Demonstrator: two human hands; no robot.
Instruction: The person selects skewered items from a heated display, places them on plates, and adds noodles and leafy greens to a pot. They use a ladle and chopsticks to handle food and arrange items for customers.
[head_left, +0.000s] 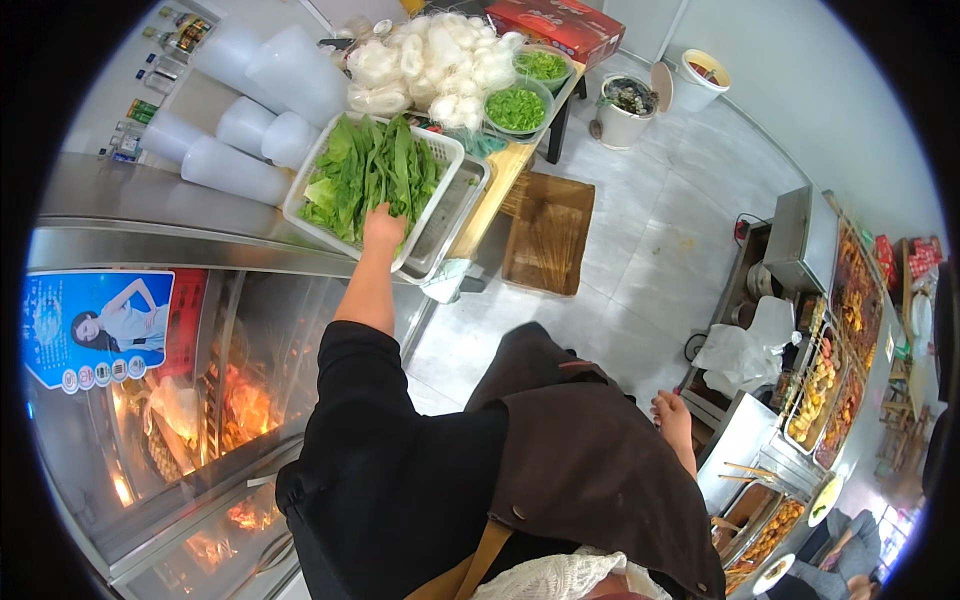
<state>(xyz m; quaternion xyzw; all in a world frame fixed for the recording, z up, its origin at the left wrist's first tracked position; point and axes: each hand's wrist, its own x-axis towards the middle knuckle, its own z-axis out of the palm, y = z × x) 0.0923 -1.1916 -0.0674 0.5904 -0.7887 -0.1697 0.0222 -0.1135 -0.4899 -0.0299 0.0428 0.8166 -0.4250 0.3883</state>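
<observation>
My left hand (384, 227) reaches into a white plastic basket (301, 180) of long green leafy lettuce (367, 169). Its fingertips are among the stems at the near side, and whether they grip a leaf cannot be told. Under and beside the basket lies a metal tray (450, 225). My right hand (670, 411) hangs low by the right side of the brown apron, its fingers curled; whether anything small is in it cannot be told. Behind the basket are bundles of white noodles (435, 64) and two bowls of chopped greens (514, 110).
Stacked plastic tubs (236, 169) stand left of the basket. A glass-fronted cabinet (247, 390) glows below them. A cardboard box of skewers (551, 232) and white buckets (626, 112) are on the floor. Food trays (814, 390) line the right counter. Another person's arm (840, 547) shows bottom right.
</observation>
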